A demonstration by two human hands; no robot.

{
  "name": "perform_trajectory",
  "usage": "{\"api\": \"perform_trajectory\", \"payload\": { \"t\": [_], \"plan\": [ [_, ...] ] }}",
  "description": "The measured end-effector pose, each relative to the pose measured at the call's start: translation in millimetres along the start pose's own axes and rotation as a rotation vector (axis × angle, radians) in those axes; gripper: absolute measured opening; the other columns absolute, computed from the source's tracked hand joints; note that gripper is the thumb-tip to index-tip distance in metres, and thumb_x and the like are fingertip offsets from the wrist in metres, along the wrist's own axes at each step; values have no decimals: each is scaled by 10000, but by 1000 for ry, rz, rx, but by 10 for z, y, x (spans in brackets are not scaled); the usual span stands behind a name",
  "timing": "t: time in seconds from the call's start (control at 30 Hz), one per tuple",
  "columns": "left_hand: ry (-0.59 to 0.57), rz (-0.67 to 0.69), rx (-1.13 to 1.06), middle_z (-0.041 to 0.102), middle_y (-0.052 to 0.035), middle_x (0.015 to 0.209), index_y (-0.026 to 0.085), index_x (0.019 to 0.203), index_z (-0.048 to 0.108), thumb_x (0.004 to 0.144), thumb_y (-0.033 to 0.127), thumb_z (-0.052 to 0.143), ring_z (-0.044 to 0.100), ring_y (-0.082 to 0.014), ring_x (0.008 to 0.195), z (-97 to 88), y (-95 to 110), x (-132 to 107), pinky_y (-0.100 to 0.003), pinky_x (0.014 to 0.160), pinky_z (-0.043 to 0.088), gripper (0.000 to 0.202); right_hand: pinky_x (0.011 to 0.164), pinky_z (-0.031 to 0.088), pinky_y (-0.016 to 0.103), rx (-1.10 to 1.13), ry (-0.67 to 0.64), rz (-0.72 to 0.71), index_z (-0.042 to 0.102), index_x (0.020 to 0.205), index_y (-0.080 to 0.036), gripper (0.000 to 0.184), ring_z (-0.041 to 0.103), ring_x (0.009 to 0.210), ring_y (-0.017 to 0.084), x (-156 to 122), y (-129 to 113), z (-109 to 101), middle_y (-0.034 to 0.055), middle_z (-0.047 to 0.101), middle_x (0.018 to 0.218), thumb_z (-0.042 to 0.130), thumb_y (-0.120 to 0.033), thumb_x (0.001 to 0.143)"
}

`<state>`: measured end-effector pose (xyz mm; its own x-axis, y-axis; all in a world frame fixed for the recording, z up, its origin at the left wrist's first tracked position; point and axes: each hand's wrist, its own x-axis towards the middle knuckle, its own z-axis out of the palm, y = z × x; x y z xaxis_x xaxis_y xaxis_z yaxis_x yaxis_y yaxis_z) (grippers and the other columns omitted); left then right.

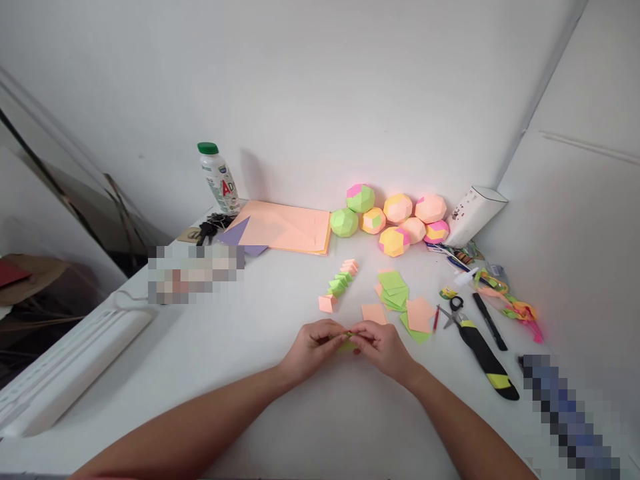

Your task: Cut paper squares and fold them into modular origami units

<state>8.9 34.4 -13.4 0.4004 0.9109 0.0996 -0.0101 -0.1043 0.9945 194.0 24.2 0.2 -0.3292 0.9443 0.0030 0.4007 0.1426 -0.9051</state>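
Observation:
My left hand and my right hand meet at the middle of the table, thumbs and fingertips pinched on a small green paper square. The fingers cover most of it, so its folds cannot be made out. Just beyond my right hand lies a peach paper square, partly covered by the fingers. A row of folded peach and green paper pieces runs away from my left hand. To the right are overlapping loose green squares and another peach square.
Several multicoloured paper balls sit along the wall. Large peach sheets and a white bottle stand left of them. Scissors, a black-and-yellow cutter and a black pen lie right. A white power-strip-like bar lies left.

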Motion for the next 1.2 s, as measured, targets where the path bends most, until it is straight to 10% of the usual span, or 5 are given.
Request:
{"api": "perform_trajectory", "payload": {
  "t": [0.63, 0.93, 1.2],
  "plan": [
    [-96, -37, -28, 531, -18, 735, 149, 647, 570, 802, 341, 578, 488, -127, 660, 24, 43, -2, -246, 605, 389, 247, 495, 344, 222, 118, -42, 44, 586, 687, -158, 212, 425, 543, 96, 25, -62, -37, -20, 507, 609, 602, -342, 791],
    [50, -169, -265, 530, 4, 693, 151, 744, 604, 799, 407, 588, 426, -90, 563, 34, -51, 37, -224, 533, 351, 262, 531, 421, 234, 360, -61, 139, 560, 862, -152, 277, 558, 592, 122, 38, -29, -14, -6, 580, 647, 607, -417, 796],
    [-63, -182, -273, 560, 10, 655, 141, 767, 563, 796, 403, 604, 485, -90, 589, 27, -5, 11, -210, 547, 370, 267, 495, 437, 229, 488, -45, 78, 632, 897, -131, 261, 520, 508, 86, 62, 35, -46, -7, 584, 637, 603, -376, 814]
  ]
}}
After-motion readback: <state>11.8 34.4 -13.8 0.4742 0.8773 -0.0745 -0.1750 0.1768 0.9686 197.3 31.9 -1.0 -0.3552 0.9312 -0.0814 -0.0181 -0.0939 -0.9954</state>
